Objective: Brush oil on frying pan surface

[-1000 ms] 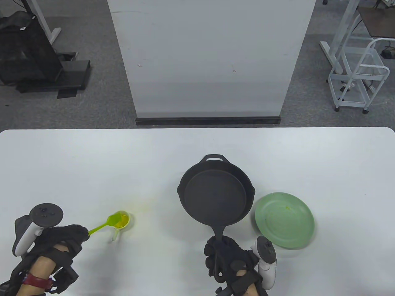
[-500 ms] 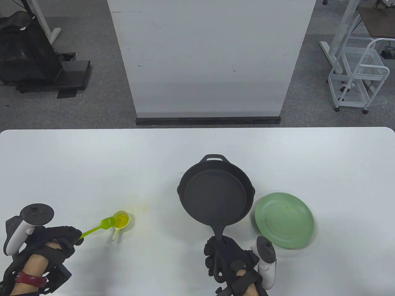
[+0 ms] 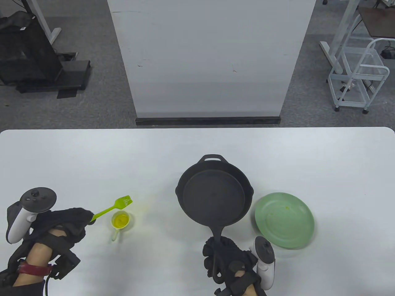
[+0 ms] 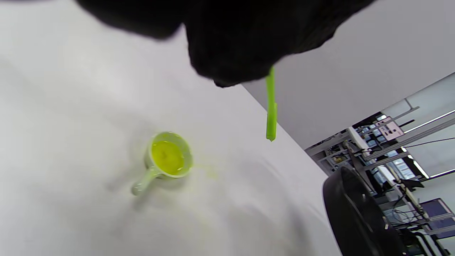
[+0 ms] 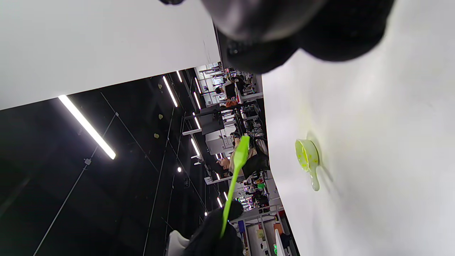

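A black cast-iron frying pan sits mid-table, its long handle pointing toward me. My right hand grips that handle. My left hand holds a green silicone brush by its handle, bristles raised in the air just beyond a small cup of yellow oil. In the left wrist view the brush hangs below my gloved fingers, with the oil cup on the table beneath and the pan's rim at the right. The right wrist view shows the brush and cup from afar.
A green plate lies just right of the pan. A faint yellow oil smear marks the white table beside the cup. A white panel stands beyond the table's far edge.
My left hand lifted the brush out of the oil cup and swung its bristles up and slightly right. The pan shifted a touch to the left in my right hand.
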The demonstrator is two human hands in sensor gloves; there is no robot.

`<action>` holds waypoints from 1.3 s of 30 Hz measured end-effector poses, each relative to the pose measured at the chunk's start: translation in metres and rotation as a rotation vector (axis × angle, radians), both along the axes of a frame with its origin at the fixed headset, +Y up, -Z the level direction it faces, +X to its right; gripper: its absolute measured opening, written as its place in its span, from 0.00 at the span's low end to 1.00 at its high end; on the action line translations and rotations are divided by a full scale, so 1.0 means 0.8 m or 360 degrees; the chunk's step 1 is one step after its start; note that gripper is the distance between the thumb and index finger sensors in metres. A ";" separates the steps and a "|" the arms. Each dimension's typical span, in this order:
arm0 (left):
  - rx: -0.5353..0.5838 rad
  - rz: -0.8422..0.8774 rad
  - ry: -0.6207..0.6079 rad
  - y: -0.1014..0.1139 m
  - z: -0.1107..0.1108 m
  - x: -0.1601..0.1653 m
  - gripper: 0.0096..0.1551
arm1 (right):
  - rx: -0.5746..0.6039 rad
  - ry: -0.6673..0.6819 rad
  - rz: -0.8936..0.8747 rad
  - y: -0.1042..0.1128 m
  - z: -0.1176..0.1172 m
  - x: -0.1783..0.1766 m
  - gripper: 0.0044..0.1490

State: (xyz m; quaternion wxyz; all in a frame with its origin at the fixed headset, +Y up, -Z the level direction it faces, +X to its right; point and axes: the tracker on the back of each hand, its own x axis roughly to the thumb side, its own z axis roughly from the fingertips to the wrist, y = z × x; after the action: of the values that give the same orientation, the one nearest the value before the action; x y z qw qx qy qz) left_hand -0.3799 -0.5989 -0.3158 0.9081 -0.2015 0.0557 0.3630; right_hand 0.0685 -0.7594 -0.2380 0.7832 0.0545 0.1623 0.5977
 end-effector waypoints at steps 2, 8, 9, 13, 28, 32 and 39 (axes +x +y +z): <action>0.0047 -0.0004 -0.0051 0.012 -0.007 0.026 0.30 | 0.0003 0.0004 -0.0002 0.000 0.000 0.000 0.35; 0.0101 -0.0031 -0.0249 0.037 -0.025 0.109 0.30 | 0.0016 -0.0011 -0.0015 0.001 0.000 -0.001 0.35; 0.0104 -0.0012 -0.0279 0.040 -0.028 0.125 0.29 | 0.0018 -0.0011 -0.0015 0.001 0.001 -0.002 0.35; 0.0116 -0.0021 -0.0372 0.049 -0.039 0.178 0.28 | 0.0017 -0.0005 -0.0018 0.000 0.001 -0.003 0.35; 0.0073 -0.0067 -0.0485 0.025 -0.080 0.309 0.26 | 0.0029 0.0006 -0.0020 0.000 0.003 -0.004 0.35; 0.0055 -0.0123 -0.0504 0.014 -0.089 0.333 0.25 | 0.0029 0.0007 -0.0021 0.000 0.004 -0.004 0.35; -0.0006 -0.0158 -0.0542 -0.002 -0.099 0.363 0.24 | 0.0043 0.0021 -0.0014 0.001 0.004 -0.004 0.35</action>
State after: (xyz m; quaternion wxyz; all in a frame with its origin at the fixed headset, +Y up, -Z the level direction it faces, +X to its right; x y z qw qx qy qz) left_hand -0.0894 -0.6007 -0.3951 0.9208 -0.2587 -0.0882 0.2781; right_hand 0.0651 -0.7585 -0.2345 0.7839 0.0696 0.1591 0.5961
